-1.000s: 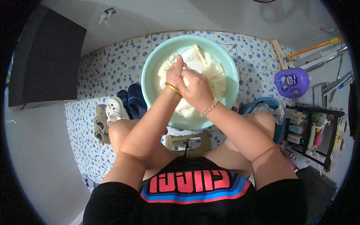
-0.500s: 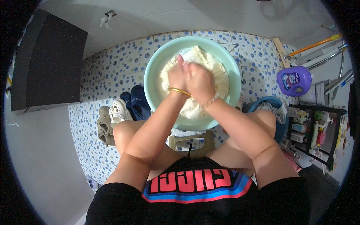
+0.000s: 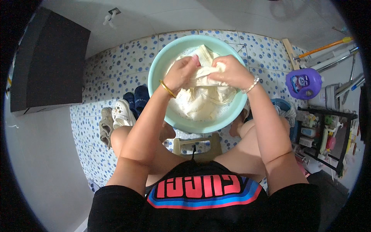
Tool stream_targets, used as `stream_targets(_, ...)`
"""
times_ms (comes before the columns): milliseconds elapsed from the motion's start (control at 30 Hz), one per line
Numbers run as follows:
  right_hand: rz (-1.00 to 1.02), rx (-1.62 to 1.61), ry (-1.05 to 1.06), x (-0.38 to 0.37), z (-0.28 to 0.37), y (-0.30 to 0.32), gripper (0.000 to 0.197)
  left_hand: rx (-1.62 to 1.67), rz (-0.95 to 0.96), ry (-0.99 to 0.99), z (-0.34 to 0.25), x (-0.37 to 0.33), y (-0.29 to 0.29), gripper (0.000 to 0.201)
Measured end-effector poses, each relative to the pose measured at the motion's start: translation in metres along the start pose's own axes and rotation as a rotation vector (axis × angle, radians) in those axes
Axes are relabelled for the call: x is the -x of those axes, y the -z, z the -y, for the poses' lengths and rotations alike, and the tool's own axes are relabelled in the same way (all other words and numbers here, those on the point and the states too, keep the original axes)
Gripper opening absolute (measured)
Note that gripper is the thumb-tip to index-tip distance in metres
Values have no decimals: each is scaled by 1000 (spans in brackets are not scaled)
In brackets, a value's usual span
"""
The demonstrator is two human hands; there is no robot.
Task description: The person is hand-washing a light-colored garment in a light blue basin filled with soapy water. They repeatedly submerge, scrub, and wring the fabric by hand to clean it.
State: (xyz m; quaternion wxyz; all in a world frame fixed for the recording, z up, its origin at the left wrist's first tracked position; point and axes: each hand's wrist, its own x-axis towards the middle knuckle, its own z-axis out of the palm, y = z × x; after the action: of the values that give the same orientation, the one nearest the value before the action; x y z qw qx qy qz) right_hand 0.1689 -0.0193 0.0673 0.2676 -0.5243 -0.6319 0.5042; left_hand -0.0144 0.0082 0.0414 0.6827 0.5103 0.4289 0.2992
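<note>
A round mint-green basin [image 3: 157,104] stands on the tiled floor before me, holding sudsy water and a cream-coloured garment [image 3: 199,104]. Above the water, my left hand [image 3: 183,73] and my right hand [image 3: 232,72] both grip the garment. A twisted stretch of its cloth runs between them. My fingers are closed around the fabric on both sides. The rest of the garment lies bunched and wet in the basin, with a flat band-like edge sticking up toward the far rim. Which part of the garment I hold cannot be made out.
A beige stool edge [image 3: 197,147] shows between my legs. Left of the basin stand navy slippers [image 3: 142,101], white clogs [image 3: 123,113] and a dark cabinet [image 3: 50,58]. At right are a purple detergent bottle [image 3: 304,84], a blue bucket [image 3: 294,127] with cloth, and a black rack [image 3: 320,154].
My hands were pressed together over the basin and have moved apart, left and right, with garment cloth now stretched between them. My knees have shifted slightly outward.
</note>
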Motion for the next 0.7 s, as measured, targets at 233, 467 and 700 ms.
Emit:
stream_targets(233, -569, -1196, -57, -7, -30, 12, 17, -459, 99, -53, 8, -1, 27, 49)
stream_targets(467, -446, -226, 183, 1, 5, -52, 10, 690, -246, 91, 40, -18, -2, 27)
stream_targets(700, -693, 499, 186, -29, -4, -64, 29, 842, -212, 224, 48, -19, -34, 28)
